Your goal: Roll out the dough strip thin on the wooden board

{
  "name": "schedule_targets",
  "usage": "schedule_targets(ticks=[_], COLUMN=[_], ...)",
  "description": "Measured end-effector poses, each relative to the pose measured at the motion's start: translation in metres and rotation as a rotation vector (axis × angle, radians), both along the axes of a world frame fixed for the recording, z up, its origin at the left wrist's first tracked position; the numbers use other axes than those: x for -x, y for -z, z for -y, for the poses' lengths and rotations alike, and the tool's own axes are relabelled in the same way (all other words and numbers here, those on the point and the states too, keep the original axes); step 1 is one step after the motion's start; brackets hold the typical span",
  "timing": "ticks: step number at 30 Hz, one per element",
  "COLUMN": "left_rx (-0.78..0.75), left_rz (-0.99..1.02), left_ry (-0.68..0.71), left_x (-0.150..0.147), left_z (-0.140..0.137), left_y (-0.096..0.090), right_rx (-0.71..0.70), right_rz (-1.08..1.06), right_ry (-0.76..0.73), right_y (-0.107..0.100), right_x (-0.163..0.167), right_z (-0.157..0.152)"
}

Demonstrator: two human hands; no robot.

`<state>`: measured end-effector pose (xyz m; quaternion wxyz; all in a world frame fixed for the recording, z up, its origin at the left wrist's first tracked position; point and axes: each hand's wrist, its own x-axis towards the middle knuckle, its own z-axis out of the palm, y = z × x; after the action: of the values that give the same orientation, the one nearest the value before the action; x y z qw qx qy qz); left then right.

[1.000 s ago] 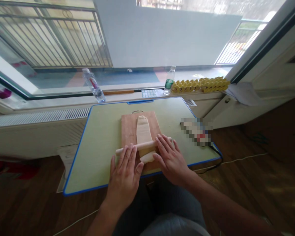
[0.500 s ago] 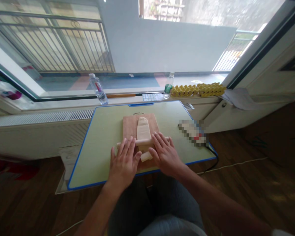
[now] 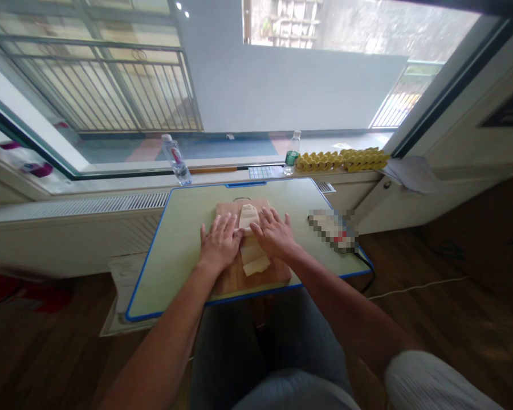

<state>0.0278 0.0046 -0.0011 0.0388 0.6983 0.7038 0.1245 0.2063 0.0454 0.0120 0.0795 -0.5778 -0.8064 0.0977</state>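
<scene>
A long flattened strip of pale dough (image 3: 254,259) lies lengthwise on a wooden cutting board (image 3: 227,280). Across the dough rests a wooden rolling pin (image 3: 246,231), mostly covered by my hands. My left hand (image 3: 220,242) lies flat over the pin's left part, fingers stretched forward. Over its right part, my right hand (image 3: 276,233) is flat too, with the fingers spread. Neither hand wraps around the pin. Dough shows both beyond the pin and on the near side of it.
The board is on a small pale-green table with a blue rim (image 3: 171,256). At the right stands a blurred-out object (image 3: 333,230) with a black cord. On the windowsill are two plastic bottles (image 3: 177,162) (image 3: 291,154), yellow egg trays (image 3: 344,160) and papers (image 3: 412,173).
Both hands have moved away from me along the board, taking the rolling pin forward over the dough. More of the dough's near end is now uncovered. The camera view has shifted slightly.
</scene>
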Motion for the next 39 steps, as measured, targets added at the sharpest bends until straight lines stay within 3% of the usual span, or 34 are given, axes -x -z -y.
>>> schedule_targets(ticks=[2,7,9,11,16,18,21,26,28,31,36,39], left_rx=[-0.051,-0.161,-0.16,-0.145,-0.033,0.021,0.013,-0.096,-0.104,-0.084,0.046,0.062], left_rz=[-0.003,-0.004,0.003,0.004,0.02,0.027,0.017,0.001,0.003,-0.016,-0.021,-0.01], left_ry=[0.024,0.093,0.099,0.08,-0.002,-0.03,-0.023,0.074,0.093,0.082,0.012,-0.002], left_x=[-0.001,-0.006,-0.008,-0.008,-0.001,0.0,0.0,-0.001,0.0,0.002,0.003,0.002], left_z=[0.023,0.116,0.13,0.118,0.025,0.001,0.01,0.094,0.111,0.09,0.001,-0.011], left_y=[0.006,0.027,0.03,0.028,0.006,0.0,0.0,0.016,0.02,0.018,-0.001,-0.004], right_rx=[-0.03,-0.086,-0.085,-0.08,0.023,0.038,0.015,-0.048,-0.068,-0.08,0.046,0.045], right_rz=[-0.016,-0.05,-0.044,-0.04,0.007,0.003,-0.021,-0.053,-0.056,-0.042,-0.02,-0.016], right_ry=[-0.023,-0.122,-0.136,-0.123,-0.023,0.008,0.006,-0.117,-0.146,-0.121,0.005,0.093], right_y=[0.004,0.017,0.02,0.019,0.003,-0.002,0.0,0.017,0.021,0.021,0.003,0.001], right_x=[-0.008,-0.038,-0.043,-0.037,-0.002,0.006,0.001,-0.033,-0.04,-0.033,-0.002,0.004], right_z=[0.022,0.101,0.11,0.096,0.013,-0.004,0.012,0.092,0.106,0.086,0.005,-0.005])
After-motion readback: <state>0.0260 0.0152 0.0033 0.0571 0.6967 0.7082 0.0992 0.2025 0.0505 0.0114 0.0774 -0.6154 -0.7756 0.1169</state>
